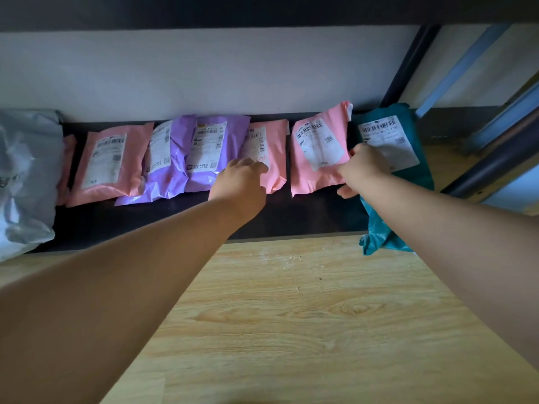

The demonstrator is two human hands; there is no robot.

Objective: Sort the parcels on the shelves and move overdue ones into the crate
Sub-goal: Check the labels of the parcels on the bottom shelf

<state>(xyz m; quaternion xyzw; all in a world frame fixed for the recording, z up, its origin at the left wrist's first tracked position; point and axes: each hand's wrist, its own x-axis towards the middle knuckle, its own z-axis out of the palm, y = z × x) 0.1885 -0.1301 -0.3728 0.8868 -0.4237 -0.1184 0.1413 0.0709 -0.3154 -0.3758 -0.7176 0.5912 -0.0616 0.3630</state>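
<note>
Since labels need reading, left hand (242,179): steadies small pink plastic mailer (275,141), grip unclear.
Right hand (361,167): pinches larger pink plastic mailer (318,158) by its edge.

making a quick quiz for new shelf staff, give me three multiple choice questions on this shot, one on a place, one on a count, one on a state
1. Which parcel stands furthest right on the shelf? A pink, B teal, C purple
2. How many purple parcels are there? A one, B two, C four
3. The right hand is: A gripping a pink parcel, B hanging idle, C flat on the wood

Answers: B, the teal parcel ends the row; B, two stand side by side; A, fingers and thumb pinch its right edge.
</note>
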